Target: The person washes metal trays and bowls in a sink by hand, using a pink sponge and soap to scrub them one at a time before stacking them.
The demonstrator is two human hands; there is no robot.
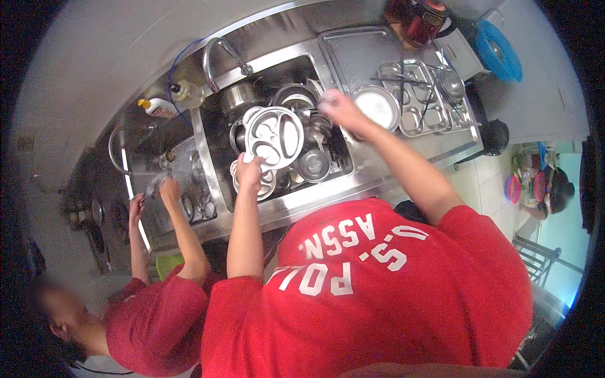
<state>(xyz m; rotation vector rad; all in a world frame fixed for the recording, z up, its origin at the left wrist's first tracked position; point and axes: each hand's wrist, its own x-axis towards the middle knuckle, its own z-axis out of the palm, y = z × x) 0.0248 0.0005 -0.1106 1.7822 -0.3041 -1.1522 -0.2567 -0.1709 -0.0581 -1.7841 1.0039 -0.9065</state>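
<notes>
My left hand [250, 171] grips the lower rim of a round steel divided plate [275, 134], tilted up over the sink [343, 148]. Pale, wet-looking patches lie in its compartments. My right hand [342, 112] is closed above the sink's right edge, to the right of the plate; whatever its fingers hold is too blurred to name. Below the plate, the sink is piled with steel dishes: a pot [239, 97], a small bowl [314, 166] and another divided plate [265, 186] partly hidden behind my left hand.
On the right drainboard sit a white-filled round dish [376, 106], compartment trays [413, 120] and a large tray [353, 47]. A curved faucet [211, 60] and soap bottles [157, 108] stand behind. At the left sink, a co-worker's hands [169, 189] handle a metal item.
</notes>
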